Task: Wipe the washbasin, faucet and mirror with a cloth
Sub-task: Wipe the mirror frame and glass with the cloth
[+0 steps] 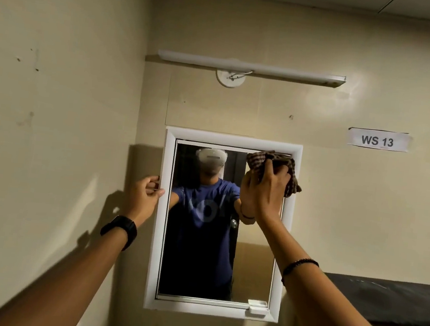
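The left hand (144, 195) is curling its fingers round the left edge of the white frame (157, 250), with the thumb on the front. The right hand (264, 192) is gripping a bunched checked cloth (293, 181) and pressing it on the mirror (198, 254) at its upper right corner, right of the picture's centre. The cloth is probably light, soft and limp, so it is best gathered in the palm. It is looking crumpled, with brown and dark checks and one corner hanging over the frame.
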